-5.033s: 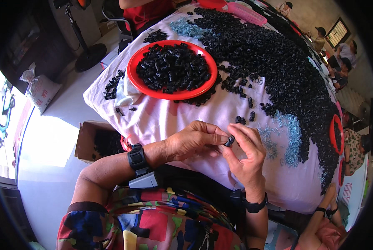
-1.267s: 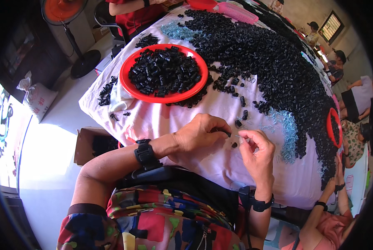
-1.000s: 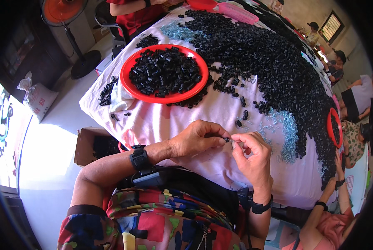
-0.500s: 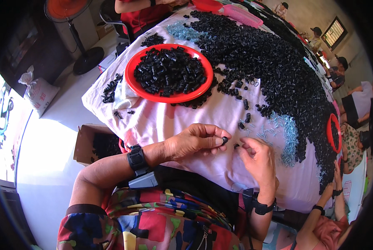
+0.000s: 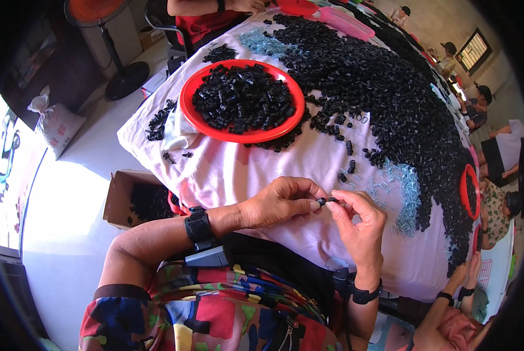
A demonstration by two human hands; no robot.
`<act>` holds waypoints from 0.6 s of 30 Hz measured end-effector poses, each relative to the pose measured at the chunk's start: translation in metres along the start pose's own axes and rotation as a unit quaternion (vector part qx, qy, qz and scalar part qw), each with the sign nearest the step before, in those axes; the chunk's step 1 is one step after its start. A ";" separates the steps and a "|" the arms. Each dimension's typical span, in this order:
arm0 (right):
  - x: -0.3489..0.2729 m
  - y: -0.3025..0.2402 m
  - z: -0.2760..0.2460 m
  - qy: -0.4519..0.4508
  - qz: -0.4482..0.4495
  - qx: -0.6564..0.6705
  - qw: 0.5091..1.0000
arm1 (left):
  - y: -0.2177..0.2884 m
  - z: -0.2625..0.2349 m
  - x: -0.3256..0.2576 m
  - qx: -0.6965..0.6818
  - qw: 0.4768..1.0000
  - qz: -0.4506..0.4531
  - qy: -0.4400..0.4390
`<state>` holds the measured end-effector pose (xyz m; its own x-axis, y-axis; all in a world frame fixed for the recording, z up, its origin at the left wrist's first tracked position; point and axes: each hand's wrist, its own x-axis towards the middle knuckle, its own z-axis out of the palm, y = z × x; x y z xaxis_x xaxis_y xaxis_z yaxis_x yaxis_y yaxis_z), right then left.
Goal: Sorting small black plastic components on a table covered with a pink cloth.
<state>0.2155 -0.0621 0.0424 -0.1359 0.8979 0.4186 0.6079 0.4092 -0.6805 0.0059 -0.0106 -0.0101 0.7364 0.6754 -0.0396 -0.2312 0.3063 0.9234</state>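
Note:
My left hand (image 5: pixel 282 203) pinches a small black plastic part (image 5: pixel 321 202) between thumb and forefinger. Close against it, the fingertips of my right hand (image 5: pixel 360 217) are closed on another small black plastic part (image 5: pixel 333 199). The two parts meet or nearly meet end to end; the fingers partly cover them. Both hands are just above the pale pink cloth (image 5: pixel 262 167) on the table. Beyond them stands a red basin (image 5: pixel 185 111) heaped with short black plastic parts (image 5: pixel 241 99).
A broad pile of black parts (image 5: pixel 390 111) spreads across the table's far and right sides. Thin light-blue pieces (image 5: pixel 407 196) lie beside it. At the left, a cardboard box (image 5: pixel 117 199) holds black parts. Co-workers' arms (image 5: pixel 449 289) are at the right edge.
My right hand has moved left and brought its black part up to the one in my left hand. The gap between the hands has closed.

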 end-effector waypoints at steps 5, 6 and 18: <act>0.000 -0.002 0.004 -0.008 -0.050 -0.014 0.999 | -0.002 -0.001 -0.001 0.020 1.000 0.004 0.009; 0.000 -0.002 0.004 -0.008 -0.051 -0.014 0.999 | -0.001 -0.001 -0.001 0.024 1.000 0.001 0.010; -0.002 -0.006 0.003 -0.010 -0.041 -0.021 0.999 | 0.004 0.003 -0.004 0.075 0.997 -0.002 0.030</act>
<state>0.2101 -0.0654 0.0441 -0.2024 0.8649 0.4593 0.6259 0.4750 -0.6186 0.0037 -0.0139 -0.0051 0.6974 0.7140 -0.0617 -0.1281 0.2090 0.9695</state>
